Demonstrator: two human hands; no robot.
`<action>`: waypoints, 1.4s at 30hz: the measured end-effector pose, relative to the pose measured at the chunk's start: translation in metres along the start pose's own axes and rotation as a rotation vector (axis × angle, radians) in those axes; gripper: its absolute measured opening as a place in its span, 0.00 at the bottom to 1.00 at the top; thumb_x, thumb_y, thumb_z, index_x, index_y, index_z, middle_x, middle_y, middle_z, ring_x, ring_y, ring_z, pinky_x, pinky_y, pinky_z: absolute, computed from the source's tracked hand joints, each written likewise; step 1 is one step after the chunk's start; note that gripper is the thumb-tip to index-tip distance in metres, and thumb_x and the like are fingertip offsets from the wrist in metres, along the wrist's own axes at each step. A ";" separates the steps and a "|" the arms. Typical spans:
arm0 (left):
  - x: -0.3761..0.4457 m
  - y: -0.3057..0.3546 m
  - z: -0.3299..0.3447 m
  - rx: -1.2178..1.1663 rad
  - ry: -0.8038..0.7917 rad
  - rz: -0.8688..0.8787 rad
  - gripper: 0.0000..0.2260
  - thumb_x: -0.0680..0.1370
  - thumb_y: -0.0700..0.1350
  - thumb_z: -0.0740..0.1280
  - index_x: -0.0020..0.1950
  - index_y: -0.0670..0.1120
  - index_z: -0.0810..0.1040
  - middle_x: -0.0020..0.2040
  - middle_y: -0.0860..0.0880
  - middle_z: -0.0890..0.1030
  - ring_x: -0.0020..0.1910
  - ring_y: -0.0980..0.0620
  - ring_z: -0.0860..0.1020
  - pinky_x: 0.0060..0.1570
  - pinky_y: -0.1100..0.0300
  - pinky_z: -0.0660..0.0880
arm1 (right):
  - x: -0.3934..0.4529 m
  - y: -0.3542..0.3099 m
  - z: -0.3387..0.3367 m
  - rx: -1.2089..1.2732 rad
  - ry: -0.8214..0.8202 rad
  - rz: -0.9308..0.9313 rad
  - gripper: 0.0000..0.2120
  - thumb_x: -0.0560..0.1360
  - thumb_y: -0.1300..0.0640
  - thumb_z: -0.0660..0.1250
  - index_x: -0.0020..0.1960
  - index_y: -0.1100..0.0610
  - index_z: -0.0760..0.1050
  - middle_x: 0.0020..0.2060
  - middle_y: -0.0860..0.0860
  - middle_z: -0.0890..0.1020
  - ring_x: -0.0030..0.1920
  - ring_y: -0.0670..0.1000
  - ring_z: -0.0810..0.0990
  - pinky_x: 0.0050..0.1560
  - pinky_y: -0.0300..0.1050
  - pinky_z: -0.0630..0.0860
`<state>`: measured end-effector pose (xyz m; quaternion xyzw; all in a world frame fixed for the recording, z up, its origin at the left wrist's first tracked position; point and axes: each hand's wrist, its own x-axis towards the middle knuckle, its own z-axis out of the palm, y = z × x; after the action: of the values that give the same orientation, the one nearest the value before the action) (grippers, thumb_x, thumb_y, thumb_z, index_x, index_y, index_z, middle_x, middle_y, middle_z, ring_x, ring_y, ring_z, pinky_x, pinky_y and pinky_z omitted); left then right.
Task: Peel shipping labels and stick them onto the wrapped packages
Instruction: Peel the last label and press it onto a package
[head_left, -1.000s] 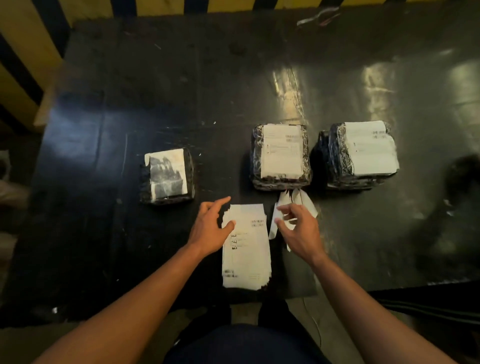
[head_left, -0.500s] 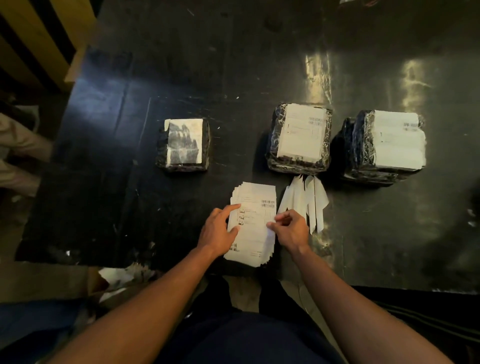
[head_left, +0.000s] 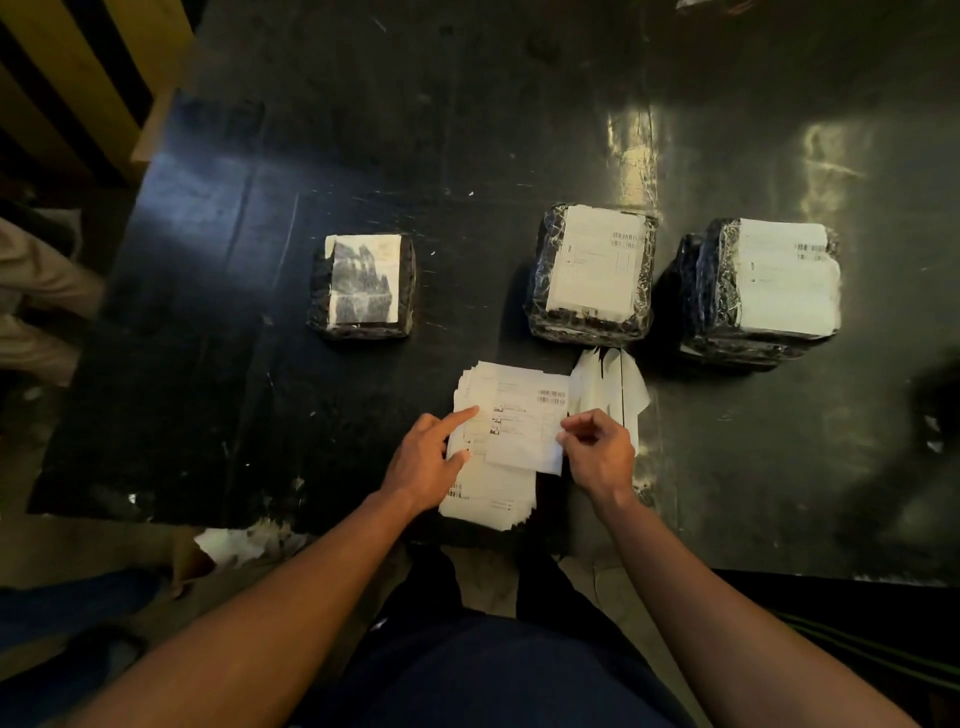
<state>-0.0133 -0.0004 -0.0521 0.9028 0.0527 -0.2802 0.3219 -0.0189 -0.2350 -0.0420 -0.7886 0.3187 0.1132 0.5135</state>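
Note:
A stack of white shipping labels (head_left: 493, 483) lies at the near edge of the black table (head_left: 415, 130). My left hand (head_left: 426, 462) presses on the stack's left side with forefinger and thumb spread. My right hand (head_left: 597, 452) pinches the right edge of the top label (head_left: 524, 421), which is lifted and skewed off the stack. Three black-wrapped packages stand beyond: the left package (head_left: 363, 286) carries a smudged grey-and-white sheet, while the middle package (head_left: 592, 275) and the right package (head_left: 763, 291) each bear a white barcoded label.
Peeled backing strips (head_left: 613, 389) lie fanned just right of the stack, in front of the middle package. Crumpled paper (head_left: 244, 543) sits below the table's near-left edge. A person's legs (head_left: 36, 301) show at the far left. Yellow-and-black striping (head_left: 88, 78) is at the upper left.
My right hand moved from the backing strips to the stack and took hold of the top label's right edge, lifting it askew. My left hand settled onto the stack's left side.

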 end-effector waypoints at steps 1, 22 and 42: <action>-0.001 0.001 -0.001 0.011 0.005 0.002 0.31 0.80 0.44 0.72 0.78 0.66 0.65 0.63 0.52 0.70 0.60 0.53 0.76 0.61 0.52 0.80 | -0.001 -0.003 -0.005 0.010 -0.008 -0.020 0.05 0.76 0.64 0.75 0.50 0.57 0.83 0.50 0.51 0.85 0.50 0.50 0.84 0.59 0.53 0.83; -0.073 0.126 -0.104 -0.887 0.093 0.348 0.20 0.79 0.33 0.70 0.68 0.50 0.80 0.65 0.48 0.82 0.64 0.50 0.82 0.56 0.49 0.83 | -0.089 -0.115 -0.084 0.395 -0.310 -0.525 0.17 0.76 0.67 0.73 0.63 0.55 0.83 0.62 0.51 0.84 0.50 0.66 0.81 0.56 0.58 0.83; -0.119 0.164 -0.146 -0.811 0.141 0.593 0.17 0.75 0.39 0.72 0.64 0.46 0.82 0.62 0.47 0.82 0.64 0.48 0.82 0.52 0.53 0.84 | -0.107 -0.193 -0.121 0.451 -0.175 -0.800 0.09 0.78 0.67 0.69 0.56 0.57 0.83 0.49 0.55 0.87 0.51 0.57 0.87 0.51 0.48 0.85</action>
<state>0.0014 -0.0302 0.1957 0.6979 -0.0797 -0.0721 0.7080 -0.0005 -0.2482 0.2085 -0.7056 -0.0381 -0.0997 0.7005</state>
